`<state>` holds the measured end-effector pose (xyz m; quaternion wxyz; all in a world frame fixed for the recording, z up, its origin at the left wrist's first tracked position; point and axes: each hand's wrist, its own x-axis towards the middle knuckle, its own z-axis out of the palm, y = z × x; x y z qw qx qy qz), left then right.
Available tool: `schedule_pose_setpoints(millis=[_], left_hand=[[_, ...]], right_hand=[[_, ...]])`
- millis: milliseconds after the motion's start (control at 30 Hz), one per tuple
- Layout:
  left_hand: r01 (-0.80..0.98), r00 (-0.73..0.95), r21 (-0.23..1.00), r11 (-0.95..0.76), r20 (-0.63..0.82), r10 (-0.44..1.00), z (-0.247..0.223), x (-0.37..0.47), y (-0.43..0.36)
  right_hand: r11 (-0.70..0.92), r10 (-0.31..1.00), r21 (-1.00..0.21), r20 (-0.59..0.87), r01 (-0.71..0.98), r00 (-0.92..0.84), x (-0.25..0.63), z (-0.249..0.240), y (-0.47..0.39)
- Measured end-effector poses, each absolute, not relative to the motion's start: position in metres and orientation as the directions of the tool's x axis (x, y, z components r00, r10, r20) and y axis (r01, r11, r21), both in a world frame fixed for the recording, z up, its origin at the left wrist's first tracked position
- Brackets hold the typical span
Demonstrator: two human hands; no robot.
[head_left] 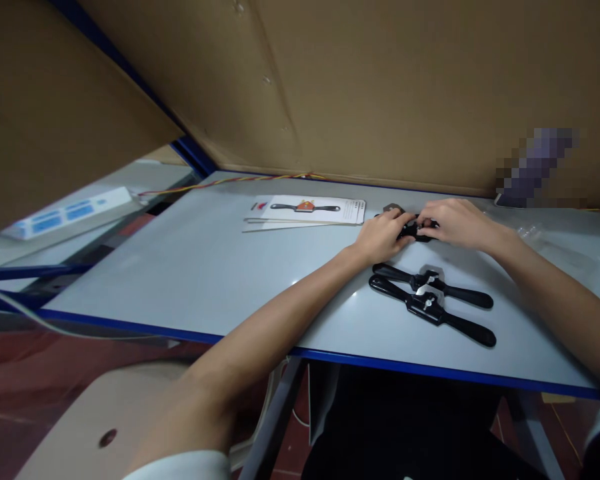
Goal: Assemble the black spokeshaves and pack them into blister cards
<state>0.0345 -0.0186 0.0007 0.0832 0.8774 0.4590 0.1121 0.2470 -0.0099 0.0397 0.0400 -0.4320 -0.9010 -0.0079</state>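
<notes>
Two black spokeshaves lie side by side on the table: the nearer spokeshave (425, 309) and, just behind it, the farther spokeshave (463, 294). Each has a silvery blade and small bright screws at its middle. Farther back, my left hand (384, 235) and my right hand (457, 223) are closed around another black spokeshave (423, 235), close above or on the tabletop. Fingers cover most of it, and its blade cannot be made out. A small dark plate-like piece (393, 207) shows just behind my left fingers.
Left of my hands, printed cards (305, 211) picturing a spokeshave lie in a loose stack on the grey table (180, 267). Clear plastic wrapping (555, 247) is behind my right forearm. A brown board (370, 87) closes off the back. A power strip (75, 213) stands at far left.
</notes>
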Motion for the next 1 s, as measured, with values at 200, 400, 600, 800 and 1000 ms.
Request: schedule_pose_setpoints(millis=[200,400,600,800,1000], left_hand=[[0.793,0.548,0.247,-0.557,0.110,0.829,0.002,0.035,-0.020],[0.785,0.552,0.257,-0.563,0.120,0.825,0.002,0.035,-0.021],[0.786,0.558,0.238,-0.570,0.123,0.821,0.000,0.035,-0.019],[0.794,0.556,0.225,-0.565,0.111,0.824,0.001,0.036,-0.020],[0.794,0.551,0.241,-0.559,0.104,0.828,0.003,0.036,-0.021]], right_hand=[[0.545,0.834,0.010,0.096,0.838,-0.544,0.234,0.036,-0.018],[0.509,0.858,0.033,0.062,0.860,-0.510,0.225,0.034,-0.027],[0.437,0.894,-0.247,0.011,0.865,-0.448,0.233,0.032,-0.020],[0.567,0.819,-0.280,0.089,0.775,-0.567,0.241,0.033,-0.012],[0.577,0.816,-0.098,0.059,0.810,-0.575,0.247,0.038,-0.017]])
